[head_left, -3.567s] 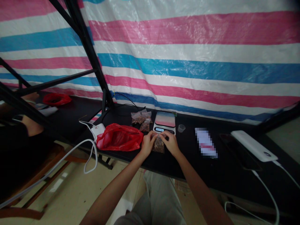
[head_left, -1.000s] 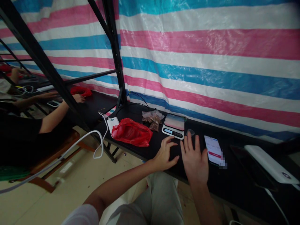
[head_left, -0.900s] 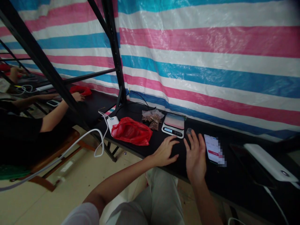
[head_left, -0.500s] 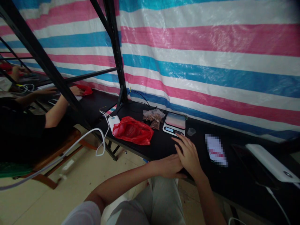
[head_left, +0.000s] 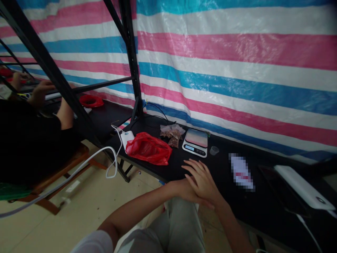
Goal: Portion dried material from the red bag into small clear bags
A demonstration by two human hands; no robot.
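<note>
My right hand (head_left: 201, 177) is open over the black table's near edge, fingers spread and pointing toward the scale. It lies across my left hand (head_left: 187, 191), touching it and covering part of its fingers. What shows of the left hand is stretched out flat under the right wrist; I see nothing held in either hand. Beyond the fingertips stands a white kitchen scale (head_left: 195, 142) with a lit display. Beside it is a small clear plastic cup (head_left: 214, 150). To the left lie clear bags of small brown pieces (head_left: 173, 133) and an opened red plastic bag (head_left: 149, 149).
A white power bank (head_left: 127, 138) with a cable sits by the red bag. On the right are a blurred-out phone (head_left: 241, 172), a dark device (head_left: 283, 189) and another white power bank (head_left: 302, 186). Black metal posts (head_left: 131, 59) stand left, past which a co-worker (head_left: 34, 137) sits.
My right hand has slid left and back from the scale, still on my left hand. The co-worker's hand has come off the red bag at the far left.
</note>
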